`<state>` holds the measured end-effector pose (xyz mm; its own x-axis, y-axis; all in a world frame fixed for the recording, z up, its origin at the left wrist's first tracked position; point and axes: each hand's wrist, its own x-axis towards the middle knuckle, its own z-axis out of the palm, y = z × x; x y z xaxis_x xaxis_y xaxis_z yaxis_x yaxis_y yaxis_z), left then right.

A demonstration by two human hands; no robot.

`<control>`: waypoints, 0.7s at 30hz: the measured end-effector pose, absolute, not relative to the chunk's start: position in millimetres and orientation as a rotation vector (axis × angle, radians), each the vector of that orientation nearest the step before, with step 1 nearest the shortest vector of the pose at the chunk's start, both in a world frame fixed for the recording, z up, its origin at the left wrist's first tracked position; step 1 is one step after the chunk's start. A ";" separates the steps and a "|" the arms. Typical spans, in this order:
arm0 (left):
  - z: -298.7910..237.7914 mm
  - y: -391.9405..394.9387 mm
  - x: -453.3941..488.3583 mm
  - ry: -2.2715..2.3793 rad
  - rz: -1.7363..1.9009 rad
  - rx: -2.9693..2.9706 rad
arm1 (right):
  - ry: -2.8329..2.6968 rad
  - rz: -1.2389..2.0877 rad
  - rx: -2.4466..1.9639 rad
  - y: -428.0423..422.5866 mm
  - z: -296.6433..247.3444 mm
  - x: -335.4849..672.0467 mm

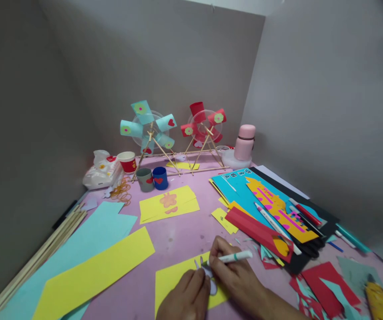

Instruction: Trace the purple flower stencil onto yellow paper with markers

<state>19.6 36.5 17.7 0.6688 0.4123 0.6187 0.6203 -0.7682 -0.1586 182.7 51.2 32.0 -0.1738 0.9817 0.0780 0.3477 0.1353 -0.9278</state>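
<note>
My right hand [234,273] grips a white marker [236,256] with its tip down at a small pale paper shape [211,284] lying on a yellow sheet [171,278] near the table's front edge. My left hand [186,298] rests on that sheet with fingers curled, pressing the small shape in place. Both hands touch at the shape. The shape is mostly hidden under my fingers.
Yellow strip [94,275] over light blue paper [87,242] lies left, wooden sticks [34,262] at the left edge. Two paper wheel models [147,126] [204,122], cups [151,178], pink bottle [244,142] stand behind. Coloured paper stack [268,204], pens and red scraps [324,284] lie right.
</note>
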 end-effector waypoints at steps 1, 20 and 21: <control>17.5 36.4 19.6 -0.818 -0.807 -2.526 | -1.645 1.046 -1.309 51.1 32.2 182.4; 8.7 31.8 15.6 -0.841 -0.769 -2.526 | -1.587 1.121 -1.256 50.4 32.4 183.6; 5.7 32.4 17.0 -0.846 -0.796 -2.513 | -1.585 1.123 -1.248 50.2 32.0 183.8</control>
<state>17.0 32.4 5.7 0.6601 0.4310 0.6153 0.6407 -0.7506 -0.1615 183.8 50.2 32.0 -0.1846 0.9805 0.0678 0.2610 0.1154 -0.9584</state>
